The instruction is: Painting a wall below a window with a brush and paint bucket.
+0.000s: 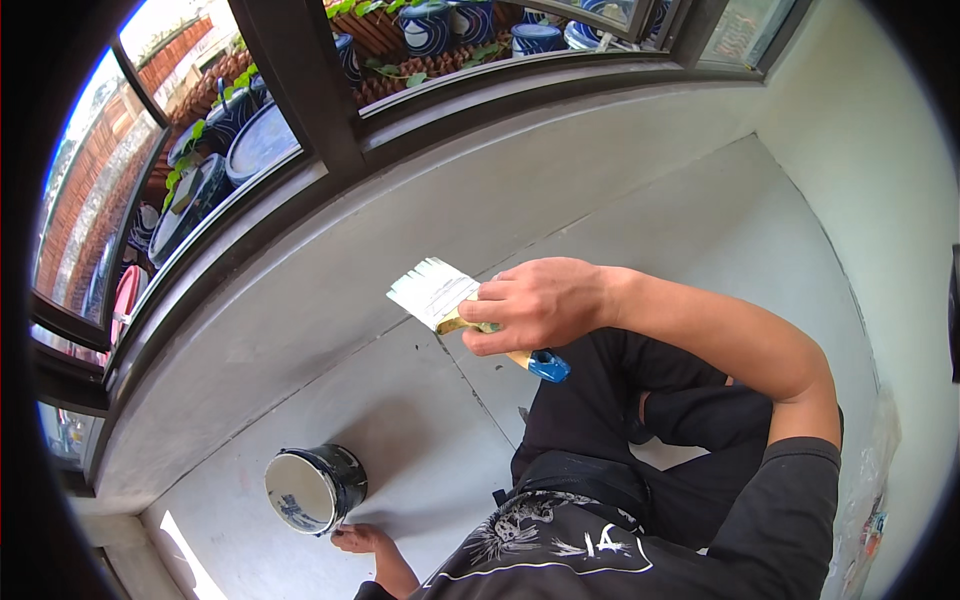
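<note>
A flat paintbrush (436,296) is held above the floor (400,425), near the centre of the view, by the right hand (535,305). The bristles (408,284) are pointed up and to the left, toward the low wall (240,350) under the window, and the blue handle end (549,366) is directed down and to the right, so that the long axis is laid diagonally across the view. The handle is pinched between the thumb and the curled fingers, and its middle is partly covered by them. A paint bucket (346,478) is seen at the lower left, well apart from the brush, with its round mouth turned toward the camera; whether it is tipped cannot be told. Its rim is touched by the left hand (357,538), whose fingers are bent there, though how firmly they are closed cannot be told. Below the brush, the floor is partly hidden by folded legs in black trousers (570,405). Beyond the low wall, the view is crossed by a dark window frame (345,130), through which blue-and-white tubs (427,30) and green leaves (190,180) are seen. Clear plastic (868,490) is bunched along the right-hand wall (860,150).
</note>
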The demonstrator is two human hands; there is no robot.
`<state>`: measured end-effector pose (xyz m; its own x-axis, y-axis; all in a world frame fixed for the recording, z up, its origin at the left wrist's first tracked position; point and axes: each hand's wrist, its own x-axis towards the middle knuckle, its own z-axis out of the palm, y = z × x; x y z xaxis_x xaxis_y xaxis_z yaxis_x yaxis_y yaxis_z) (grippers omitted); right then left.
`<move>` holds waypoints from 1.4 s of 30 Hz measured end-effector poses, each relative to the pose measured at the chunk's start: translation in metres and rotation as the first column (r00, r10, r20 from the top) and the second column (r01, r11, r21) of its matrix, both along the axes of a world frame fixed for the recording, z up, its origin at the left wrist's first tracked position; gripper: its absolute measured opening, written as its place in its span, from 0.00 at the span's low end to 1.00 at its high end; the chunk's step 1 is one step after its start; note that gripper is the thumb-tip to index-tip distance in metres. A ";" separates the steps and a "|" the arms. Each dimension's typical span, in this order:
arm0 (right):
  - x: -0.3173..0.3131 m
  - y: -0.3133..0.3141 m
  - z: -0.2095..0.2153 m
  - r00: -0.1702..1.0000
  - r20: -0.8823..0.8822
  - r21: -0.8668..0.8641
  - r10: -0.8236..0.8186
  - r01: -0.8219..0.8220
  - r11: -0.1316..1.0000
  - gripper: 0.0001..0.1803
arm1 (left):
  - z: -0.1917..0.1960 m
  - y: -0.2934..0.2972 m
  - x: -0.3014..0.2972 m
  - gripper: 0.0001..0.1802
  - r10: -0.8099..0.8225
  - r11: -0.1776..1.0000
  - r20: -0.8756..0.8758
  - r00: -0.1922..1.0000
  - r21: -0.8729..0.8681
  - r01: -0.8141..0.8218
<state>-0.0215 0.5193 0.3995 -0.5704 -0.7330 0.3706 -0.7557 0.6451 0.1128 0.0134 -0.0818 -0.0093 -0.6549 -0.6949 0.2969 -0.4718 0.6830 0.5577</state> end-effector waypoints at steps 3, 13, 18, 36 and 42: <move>-0.004 -0.002 0.025 1.000 -0.003 0.106 0.004 -0.003 0.994 0.11 | 0.012 -0.070 0.020 0.21 -0.039 0.991 0.029 0.999 -0.130 0.042; -0.109 -0.238 0.063 0.959 -0.054 0.280 0.277 -0.252 0.926 0.07 | 0.023 -0.152 0.071 0.19 0.178 0.971 0.334 0.925 -0.212 -0.110; -0.144 -0.330 0.093 0.945 -0.114 0.192 0.308 -0.283 0.940 0.11 | 0.038 -0.146 0.060 0.18 0.229 0.969 0.351 0.908 -0.168 -0.179; -0.134 -0.439 0.084 0.962 -0.055 -0.053 0.268 -0.271 0.961 0.12 | 0.024 -0.129 0.048 0.18 0.224 0.970 0.445 0.867 -0.187 -0.155; -0.030 -0.473 0.093 0.963 -0.247 -0.266 0.108 -0.174 0.948 0.09 | 0.033 -0.153 0.068 0.19 -0.161 0.985 0.281 0.946 -0.010 0.171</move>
<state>-0.0516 0.0460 0.4920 -0.3457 -0.6456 0.6810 -0.8169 0.5641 0.1200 0.0810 -0.2348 0.0235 -0.8202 -0.5617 0.1084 -0.4828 0.7813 0.3957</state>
